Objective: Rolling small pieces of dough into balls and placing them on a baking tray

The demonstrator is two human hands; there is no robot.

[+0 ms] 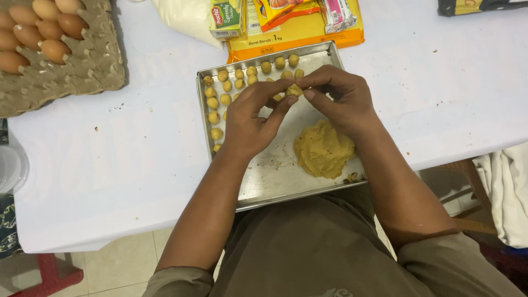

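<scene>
Fingertips of the left hand and right hand pinch together on a small yellow dough piece above the rectangular metal baking tray; squeezed unevenly, it could crumble (rolled dough balls crowd ten o'clock).

Matt dough — dull metal tray.

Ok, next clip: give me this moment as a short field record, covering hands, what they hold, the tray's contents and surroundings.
left hand: left hand, fingertips pinching a small dough piece
right hand: right hand, pinching the same piece from the other side
tray: metal tray on the white table
tray contents: small dough balls in rows along the far and left edges; dough lump near the right side
surroundings: egg carton with brown eggs at far left; packaged ingredients beyond the tray
</scene>
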